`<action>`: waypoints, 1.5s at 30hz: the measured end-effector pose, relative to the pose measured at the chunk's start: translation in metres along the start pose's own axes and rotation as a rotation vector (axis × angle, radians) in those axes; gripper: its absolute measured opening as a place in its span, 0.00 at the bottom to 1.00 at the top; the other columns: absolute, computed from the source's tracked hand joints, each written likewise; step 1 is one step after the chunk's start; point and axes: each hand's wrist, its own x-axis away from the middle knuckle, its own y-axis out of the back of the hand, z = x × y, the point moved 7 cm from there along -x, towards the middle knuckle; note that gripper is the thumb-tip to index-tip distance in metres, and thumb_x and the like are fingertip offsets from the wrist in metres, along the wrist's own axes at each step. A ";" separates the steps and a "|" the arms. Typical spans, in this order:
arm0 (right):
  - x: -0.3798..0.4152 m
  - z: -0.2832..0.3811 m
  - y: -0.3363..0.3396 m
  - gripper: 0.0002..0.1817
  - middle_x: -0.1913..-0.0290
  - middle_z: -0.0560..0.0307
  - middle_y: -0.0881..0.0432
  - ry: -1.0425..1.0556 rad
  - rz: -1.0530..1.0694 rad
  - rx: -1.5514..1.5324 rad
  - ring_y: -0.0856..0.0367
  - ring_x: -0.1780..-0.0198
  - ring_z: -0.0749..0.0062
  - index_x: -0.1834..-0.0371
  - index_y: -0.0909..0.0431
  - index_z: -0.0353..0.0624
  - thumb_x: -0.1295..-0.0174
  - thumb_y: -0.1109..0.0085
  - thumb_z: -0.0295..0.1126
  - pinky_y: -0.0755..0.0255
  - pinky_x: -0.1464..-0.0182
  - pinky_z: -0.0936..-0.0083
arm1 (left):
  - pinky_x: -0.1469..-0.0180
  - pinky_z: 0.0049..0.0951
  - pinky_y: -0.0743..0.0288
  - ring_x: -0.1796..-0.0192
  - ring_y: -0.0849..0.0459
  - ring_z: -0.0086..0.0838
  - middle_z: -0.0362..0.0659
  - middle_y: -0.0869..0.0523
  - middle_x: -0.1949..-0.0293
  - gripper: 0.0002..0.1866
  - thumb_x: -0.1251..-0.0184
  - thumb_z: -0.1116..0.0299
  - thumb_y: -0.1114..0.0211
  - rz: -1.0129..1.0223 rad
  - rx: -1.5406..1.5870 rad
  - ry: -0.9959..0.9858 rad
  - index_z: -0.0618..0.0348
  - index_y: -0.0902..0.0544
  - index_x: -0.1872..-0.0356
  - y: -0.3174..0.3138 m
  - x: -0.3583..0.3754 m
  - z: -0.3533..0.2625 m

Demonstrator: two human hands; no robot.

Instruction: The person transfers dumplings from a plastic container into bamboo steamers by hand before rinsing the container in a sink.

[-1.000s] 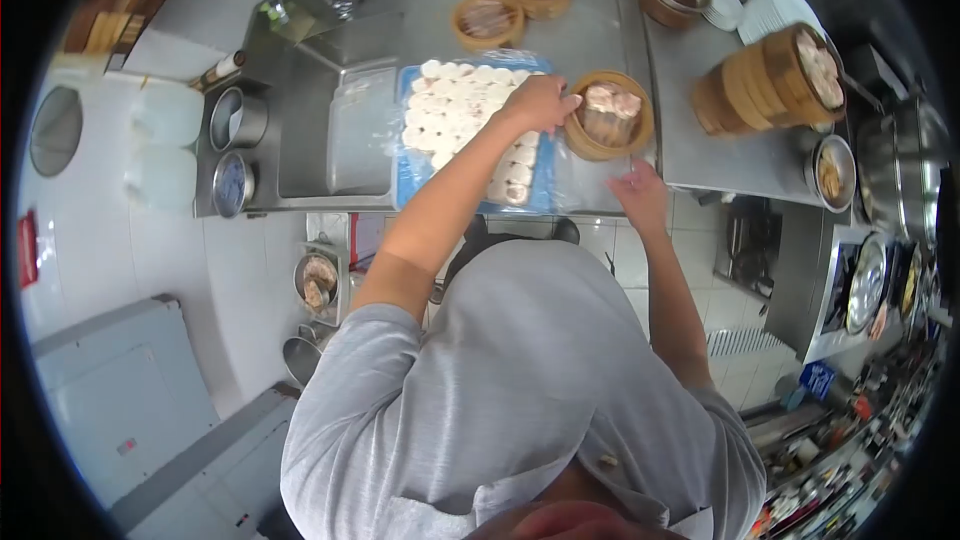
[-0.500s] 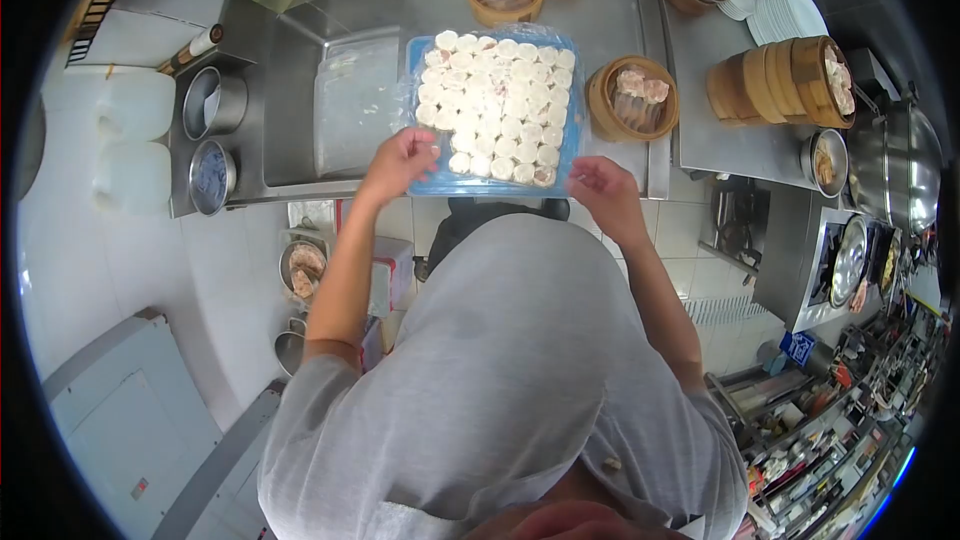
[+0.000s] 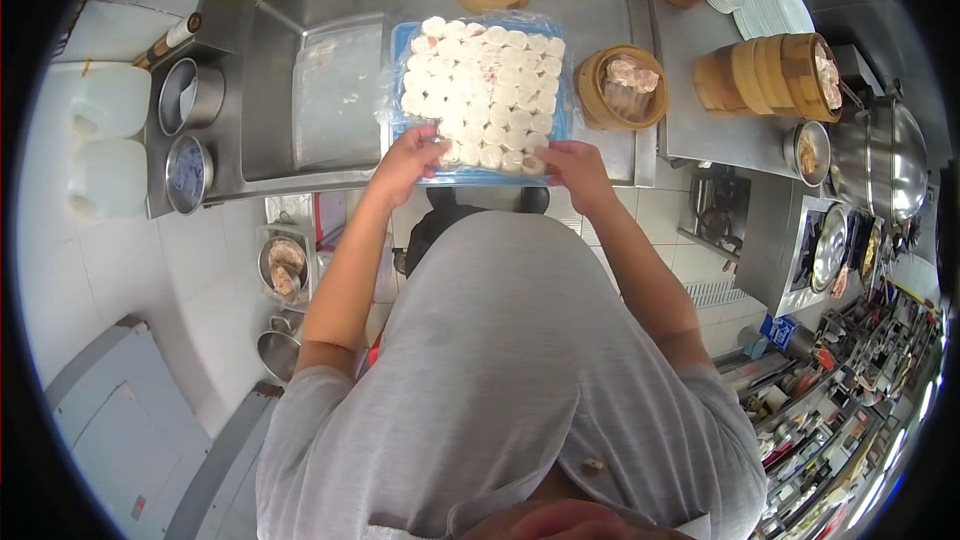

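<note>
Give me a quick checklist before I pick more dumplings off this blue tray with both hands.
1. Left hand at the near edge of the blue plastic tray: ok.
2. Right hand at that edge: ok.
3. Round white dumplings fill the tray: ok.
4. Round bamboo steamer basket right of the tray, partly filled, room left: ok.
5. What the hands grip: cannot tell.

Steel counter (image 3: 700, 130) with sink (image 3: 310, 90), white tiled floor (image 3: 150, 270) below.
</note>
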 end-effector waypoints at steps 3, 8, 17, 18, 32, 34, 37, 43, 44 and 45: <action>-0.001 0.002 -0.002 0.20 0.61 0.55 0.13 -0.117 0.086 -0.099 0.17 0.64 0.75 0.55 0.18 0.33 0.38 0.28 0.40 0.29 0.67 0.80 | 0.66 0.21 0.28 0.66 0.22 0.15 0.32 0.19 0.67 0.15 0.31 0.60 0.28 0.078 0.069 0.122 0.55 0.18 0.51 -0.001 -0.009 0.000; -0.003 0.005 -0.008 0.21 0.60 0.57 0.14 -0.121 -0.053 -0.004 0.16 0.60 0.72 0.55 0.20 0.35 0.37 0.28 0.43 0.26 0.64 0.76 | 0.71 0.19 0.30 0.68 0.22 0.15 0.32 0.17 0.64 0.15 0.33 0.57 0.26 0.106 -0.055 0.187 0.51 0.18 0.53 0.001 -0.022 0.001; -0.009 0.005 -0.021 0.29 0.54 0.55 0.16 -0.109 -0.022 -0.331 0.17 0.55 0.64 0.48 0.23 0.37 0.42 0.23 0.47 0.19 0.60 0.67 | 0.46 0.37 0.17 0.44 0.16 0.28 0.40 0.14 0.48 0.20 0.31 0.62 0.28 0.247 0.232 0.157 0.57 0.21 0.43 -0.029 -0.012 -0.012; -0.011 0.006 -0.022 0.28 0.54 0.56 0.16 -0.128 0.011 -0.329 0.17 0.56 0.66 0.48 0.22 0.38 0.41 0.24 0.48 0.20 0.60 0.68 | 0.45 0.38 0.18 0.43 0.16 0.29 0.40 0.14 0.47 0.21 0.31 0.63 0.27 0.239 0.261 0.165 0.57 0.22 0.42 -0.030 -0.013 -0.011; -0.017 -0.003 -0.037 0.24 0.40 0.59 0.16 0.026 0.514 -0.815 0.17 0.41 0.69 0.32 0.27 0.45 0.26 0.40 0.42 0.22 0.45 0.67 | 0.44 0.45 0.20 0.42 0.16 0.36 0.46 0.15 0.42 0.26 0.34 0.70 0.29 0.362 0.769 0.176 0.58 0.25 0.35 -0.054 -0.022 0.016; -0.017 -0.003 -0.040 0.25 0.36 0.58 0.19 0.031 0.547 -0.866 0.19 0.37 0.66 0.29 0.30 0.44 0.26 0.42 0.40 0.23 0.39 0.64 | 0.43 0.46 0.21 0.41 0.17 0.39 0.48 0.16 0.41 0.27 0.34 0.70 0.29 0.385 0.810 0.153 0.59 0.26 0.34 -0.054 -0.025 0.020; -0.016 -0.002 -0.044 0.26 0.32 0.55 0.22 0.042 0.590 -0.952 0.22 0.33 0.63 0.27 0.33 0.44 0.25 0.44 0.39 0.27 0.33 0.62 | 0.42 0.47 0.22 0.39 0.18 0.42 0.50 0.18 0.39 0.29 0.34 0.70 0.30 0.379 0.858 0.135 0.60 0.27 0.33 -0.055 -0.028 0.026; -0.012 -0.004 -0.050 0.26 0.32 0.54 0.22 0.001 0.561 -1.191 0.23 0.32 0.62 0.28 0.31 0.44 0.26 0.44 0.39 0.28 0.33 0.60 | 0.41 0.48 0.23 0.36 0.19 0.43 0.50 0.19 0.36 0.30 0.34 0.71 0.32 0.421 0.946 0.127 0.61 0.29 0.31 -0.057 -0.030 0.026; -0.011 -0.004 -0.050 0.26 0.32 0.54 0.22 -0.013 0.543 -1.210 0.23 0.33 0.63 0.28 0.31 0.44 0.26 0.43 0.39 0.26 0.35 0.61 | 0.41 0.48 0.23 0.36 0.19 0.43 0.50 0.19 0.36 0.30 0.34 0.72 0.32 0.420 0.958 0.134 0.60 0.29 0.31 -0.056 -0.031 0.027; -0.012 -0.008 -0.050 0.26 0.34 0.55 0.20 -0.050 0.596 -1.179 0.21 0.35 0.63 0.29 0.29 0.43 0.27 0.42 0.39 0.25 0.38 0.61 | 0.41 0.48 0.23 0.37 0.19 0.42 0.49 0.18 0.38 0.29 0.36 0.72 0.32 0.397 0.909 0.139 0.59 0.27 0.33 -0.052 -0.031 0.028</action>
